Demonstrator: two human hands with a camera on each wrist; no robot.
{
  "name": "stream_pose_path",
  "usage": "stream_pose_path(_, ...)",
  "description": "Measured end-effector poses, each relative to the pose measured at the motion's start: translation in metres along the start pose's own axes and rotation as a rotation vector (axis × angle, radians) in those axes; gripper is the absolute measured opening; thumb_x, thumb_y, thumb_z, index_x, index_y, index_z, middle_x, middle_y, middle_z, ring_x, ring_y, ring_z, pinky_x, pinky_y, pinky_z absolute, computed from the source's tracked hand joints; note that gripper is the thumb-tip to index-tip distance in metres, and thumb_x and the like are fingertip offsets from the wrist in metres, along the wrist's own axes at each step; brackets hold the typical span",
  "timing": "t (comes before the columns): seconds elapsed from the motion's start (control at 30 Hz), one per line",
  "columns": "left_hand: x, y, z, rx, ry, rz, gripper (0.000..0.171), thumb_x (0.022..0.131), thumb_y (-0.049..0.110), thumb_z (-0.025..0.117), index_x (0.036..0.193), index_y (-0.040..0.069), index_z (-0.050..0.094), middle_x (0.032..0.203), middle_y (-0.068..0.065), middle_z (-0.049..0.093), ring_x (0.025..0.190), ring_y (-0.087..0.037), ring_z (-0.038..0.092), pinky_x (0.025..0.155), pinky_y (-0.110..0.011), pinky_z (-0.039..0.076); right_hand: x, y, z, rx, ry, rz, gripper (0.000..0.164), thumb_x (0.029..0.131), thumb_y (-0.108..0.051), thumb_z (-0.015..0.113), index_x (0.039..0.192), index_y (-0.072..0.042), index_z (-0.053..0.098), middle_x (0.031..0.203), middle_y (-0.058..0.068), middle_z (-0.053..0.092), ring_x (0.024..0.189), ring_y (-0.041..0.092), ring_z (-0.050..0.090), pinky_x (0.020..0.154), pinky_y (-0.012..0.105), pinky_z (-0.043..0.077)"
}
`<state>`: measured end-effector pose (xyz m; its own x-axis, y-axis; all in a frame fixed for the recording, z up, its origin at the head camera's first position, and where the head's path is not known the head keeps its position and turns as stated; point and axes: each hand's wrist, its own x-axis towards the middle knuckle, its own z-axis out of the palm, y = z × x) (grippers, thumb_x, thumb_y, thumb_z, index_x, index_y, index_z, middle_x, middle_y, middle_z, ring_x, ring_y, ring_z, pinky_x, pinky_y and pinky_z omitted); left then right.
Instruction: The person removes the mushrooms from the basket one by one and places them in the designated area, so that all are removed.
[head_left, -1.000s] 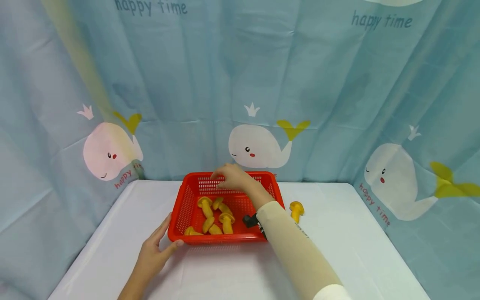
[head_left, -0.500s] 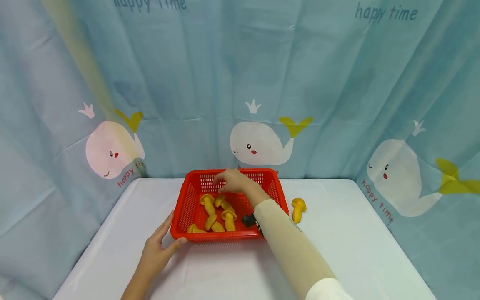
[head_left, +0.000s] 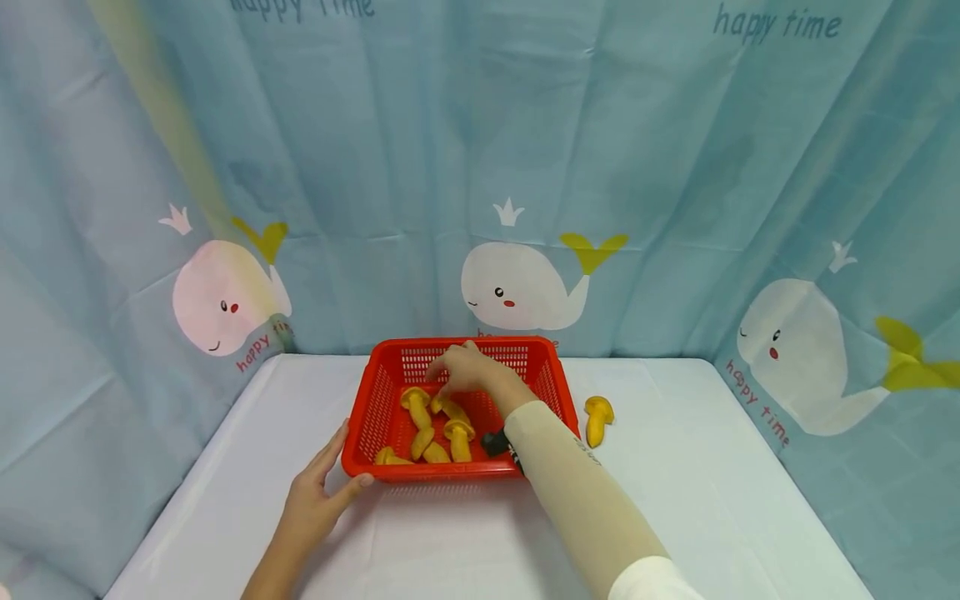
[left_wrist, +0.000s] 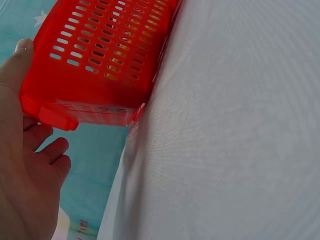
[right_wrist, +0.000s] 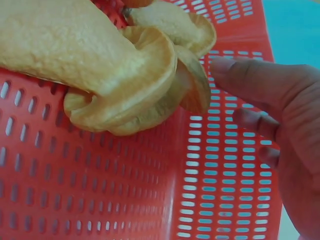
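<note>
A red plastic basket (head_left: 442, 472) with slotted walls stands on the table and holds several yellow mushrooms (head_left: 416, 407). My left hand (head_left: 309, 504) holds its front-left corner, thumb at the front rim and fingers along the left side. In the left wrist view, the fingers curl beside the rim's corner. Reaching in from the right, my right hand (head_left: 467, 368) hovers over the back of the basket, its fingers pointing down near a mushroom (head_left: 453, 410). The right wrist view shows its thumb close to a mushroom cap (right_wrist: 195, 82), with nothing gripped.
One yellow mushroom (head_left: 597, 421) lies on the white table (head_left: 675, 483) right of the basket. A black device (head_left: 495, 442) on the right wrist sits low over the basket. Behind the table hangs a blue curtain (head_left: 375, 283) printed with whales.
My right hand has lowered slightly into the basket, its fingertips nearer the mushroom there. The left hand keeps its place at the corner. The head view has shifted a little.
</note>
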<state>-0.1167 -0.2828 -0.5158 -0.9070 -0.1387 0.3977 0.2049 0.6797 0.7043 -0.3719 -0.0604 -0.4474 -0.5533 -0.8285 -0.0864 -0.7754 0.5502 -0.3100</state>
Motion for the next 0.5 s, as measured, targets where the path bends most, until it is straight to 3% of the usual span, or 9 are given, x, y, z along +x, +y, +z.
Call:
stream_pose_path(0.1, -0.0006, -0.0011, 0.0, -0.01, 0.014, 0.014, 0.092, 0.083, 0.024, 0.087, 0.16, 0.025, 0.037, 0.16, -0.008, 0.044, 0.141, 0.013, 0.031, 0.103, 0.002, 0.025, 0.0001, -0.0014, 0.0013, -0.038, -0.013, -0.014, 0.038, 0.092, -0.035, 0.078, 0.129, -0.027, 0.073, 0.124, -0.013, 0.07, 0.119, 0.012, 0.053, 0.107, 0.041, 0.028)
stream_pose_path(0.3, -0.0019, -0.0048, 0.0014, -0.025, 0.012, 0.015, 0.093, 0.083, 0.023, 0.086, 0.16, 0.032, 0.035, 0.161, -0.003, 0.043, 0.141, 0.014, 0.031, 0.104, 0.002, 0.025, -0.0004, -0.0016, 0.0053, -0.107, -0.037, 0.004, 0.037, 0.091, -0.04, 0.077, 0.128, -0.032, 0.073, 0.126, -0.015, 0.069, 0.128, 0.017, 0.051, 0.11, 0.043, 0.027)
stream_pose_path(0.5, -0.0012, -0.0038, 0.0014, -0.025, 0.012, 0.009, 0.092, 0.083, 0.025, 0.087, 0.16, 0.029, 0.036, 0.161, -0.003, 0.043, 0.142, 0.012, 0.032, 0.104, 0.001, 0.025, -0.0013, -0.0006, 0.0098, -0.12, -0.058, 0.036, 0.037, 0.091, -0.039, 0.078, 0.127, -0.034, 0.073, 0.128, -0.016, 0.067, 0.128, 0.017, 0.05, 0.108, 0.04, 0.027)
